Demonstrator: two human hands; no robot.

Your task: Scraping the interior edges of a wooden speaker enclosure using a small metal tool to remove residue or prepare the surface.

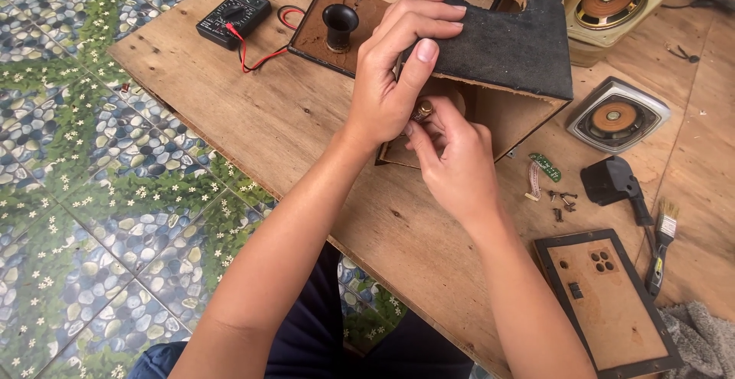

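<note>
A black speaker box [505,42] lies on its side on the plywood board [245,111], its open end facing me. My left hand [394,73] rests on the box's near edge, thumb and fingers around a small brass-coloured part [423,109]. My right hand [452,161] comes up from below and pinches the same small part with its fingertips. Both hands meet just in front of the box's opening, hiding most of the inside.
A black multimeter [233,17] with red leads lies far left. A brown panel with a black port tube [339,25] sits behind my hands. To the right: a square speaker driver [616,115], small green circuit board [545,166], loose screws [563,203], paintbrush [663,233], framed back panel [609,302].
</note>
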